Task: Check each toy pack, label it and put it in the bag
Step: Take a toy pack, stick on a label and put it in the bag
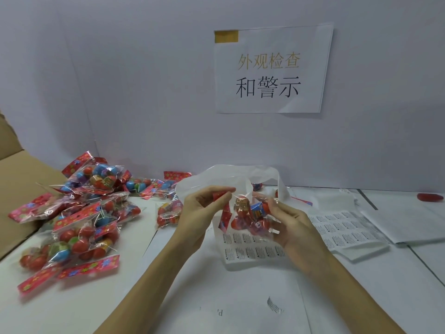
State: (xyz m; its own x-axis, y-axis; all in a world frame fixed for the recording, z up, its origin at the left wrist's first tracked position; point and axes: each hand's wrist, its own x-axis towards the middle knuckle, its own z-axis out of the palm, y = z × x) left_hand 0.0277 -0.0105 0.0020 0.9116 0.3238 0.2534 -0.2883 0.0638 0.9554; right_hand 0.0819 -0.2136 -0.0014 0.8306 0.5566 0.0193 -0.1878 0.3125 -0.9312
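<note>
I hold one clear toy pack (248,216) of red and blue toys above the table's middle. My left hand (204,208) pinches its red patterned header card. My right hand (286,220) grips the pack's clear lower part from the right. Just behind the pack stands a white translucent plastic bag (212,179) with its mouth open. Under my hands lies a sheet of warning labels (255,251), and a second label sheet (342,227) lies to the right. A heap of toy packs (77,213) covers the table's left side.
A cardboard box flap (21,184) rises at the far left. White paper sheets (407,218) lie at the right, with a red object (431,197) at the right edge. One peeled label (274,304) lies near me. A printed sign (272,71) hangs on the white back wall.
</note>
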